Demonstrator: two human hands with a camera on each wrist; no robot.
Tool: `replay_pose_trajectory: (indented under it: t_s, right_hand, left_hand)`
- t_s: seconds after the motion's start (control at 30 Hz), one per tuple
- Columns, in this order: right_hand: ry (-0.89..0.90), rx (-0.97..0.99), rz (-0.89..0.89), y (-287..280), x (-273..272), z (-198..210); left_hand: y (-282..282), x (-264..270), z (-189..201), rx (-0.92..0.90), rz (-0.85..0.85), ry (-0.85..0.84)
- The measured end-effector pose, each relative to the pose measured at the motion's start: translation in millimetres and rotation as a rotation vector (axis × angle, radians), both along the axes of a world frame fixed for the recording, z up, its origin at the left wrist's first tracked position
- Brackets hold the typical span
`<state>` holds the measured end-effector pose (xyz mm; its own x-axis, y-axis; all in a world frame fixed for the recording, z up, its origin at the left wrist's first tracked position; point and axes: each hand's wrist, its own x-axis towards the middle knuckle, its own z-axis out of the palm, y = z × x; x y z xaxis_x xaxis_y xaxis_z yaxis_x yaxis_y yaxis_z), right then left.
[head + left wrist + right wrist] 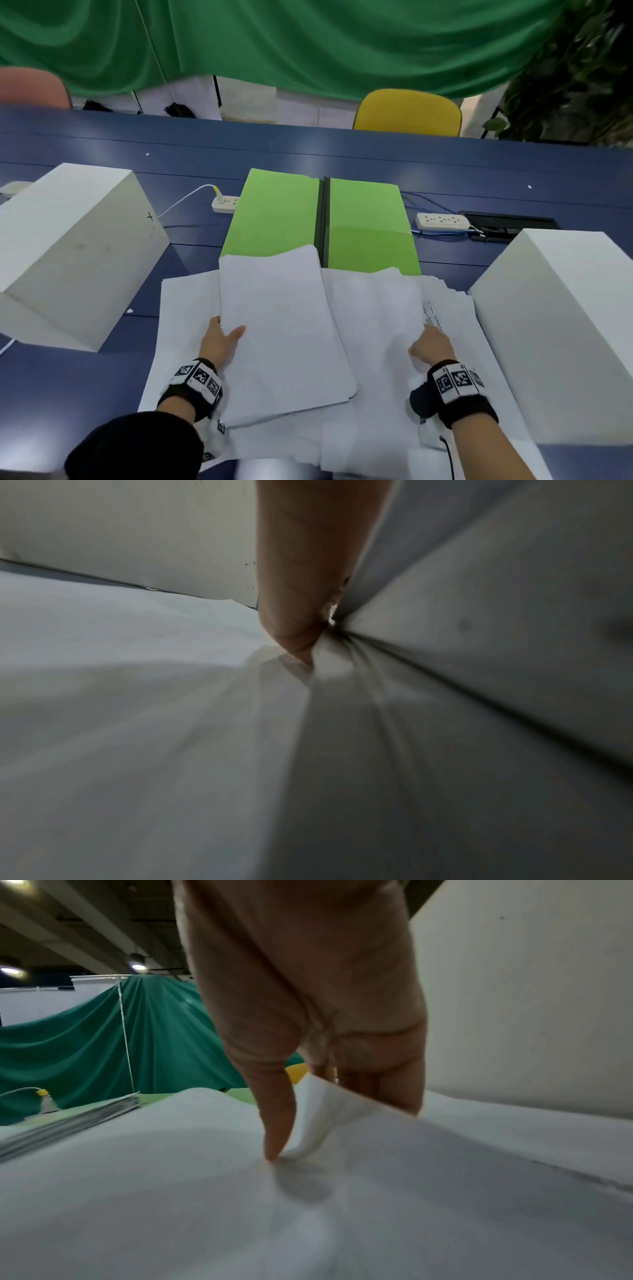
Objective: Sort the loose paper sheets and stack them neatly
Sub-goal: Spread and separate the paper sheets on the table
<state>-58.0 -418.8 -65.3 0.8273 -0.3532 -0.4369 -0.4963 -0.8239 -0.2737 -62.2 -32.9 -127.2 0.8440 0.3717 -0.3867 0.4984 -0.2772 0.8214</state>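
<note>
A stack of white paper sheets (287, 329) lies tilted over a spread of loose sheets (376, 342) on the blue table. My left hand (222, 335) grips the stack's left edge, thumb on top and fingers hidden beneath; in the left wrist view the thumb (298, 601) presses the stack (479, 642). My right hand (430, 344) rests on the loose sheets at the right. There its thumb (277, 1123) presses down while the fingers (380, 1088) stand behind a lifted sheet edge (318, 1110). An open green folder (284, 212) lies behind the papers.
White boxes stand at the left (75, 246) and the right (555, 329) of the papers. Power strips (224, 202) (442, 221) with cables lie beside the folder. A yellow chair (407, 111) and a green curtain are beyond the table's far edge.
</note>
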Motion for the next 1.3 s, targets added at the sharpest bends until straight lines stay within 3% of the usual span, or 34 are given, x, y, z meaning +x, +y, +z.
replay_pose_trajectory:
  t_s: [0.1, 0.27, 0.47, 0.57, 0.67, 0.9, 1.03, 1.1, 1.17, 1.23, 1.3]
  right_hand:
    - [-0.135, 0.017, -0.002, -8.5, 2.8, 8.4]
    - [-0.660, 0.094, -0.099, -4.9, 22.0, 76.4]
    - [-1.017, 0.546, -0.135, 12.1, 42.5, 163.5]
    - [-0.968, 0.758, -0.140, 30.5, 60.1, 163.0]
    - [-0.843, 0.887, -0.185, 56.7, 83.7, 130.2]
    - [-0.473, 0.562, -0.078, 115.6, 96.6, 25.4]
    - [-0.325, 0.498, 0.055, 137.5, 84.1, 9.2]
    - [-0.200, 0.443, 0.206, 147.2, 77.8, 3.6]
    - [-0.132, 0.309, 0.264, 155.3, 70.3, -0.7]
    - [-0.074, 0.223, 0.322, 163.5, 60.6, -5.1]
    - [-0.034, 0.264, 0.377, 168.1, 51.5, -10.3]
  left_hand:
    - [7.7, 3.7, -17.8, 0.005, -0.033, -0.001]
    - [2.6, 0.7, -7.1, -0.007, -0.023, -0.003]
    - [-0.6, -1.6, -6.3, -0.017, -0.007, -0.012]
    - [-7.5, -4.1, 5.5, 0.004, 0.007, -0.008]
    - [-9.7, -4.2, 8.7, 0.051, 0.006, 0.011]
    - [-2.4, -9.2, 10.8, -0.063, -0.065, 0.003]
    - [-3.3, -8.3, 19.6, -0.122, -0.077, -0.007]
    - [-5.6, -5.3, 24.2, -0.340, 0.012, -0.035]
    - [-7.0, -3.3, 26.5, -0.426, 0.040, -0.023]
    - [-7.1, -1.6, 21.9, -0.306, 0.043, 0.003]
    - [-7.2, -2.4, 21.2, -0.171, 0.034, -0.028]
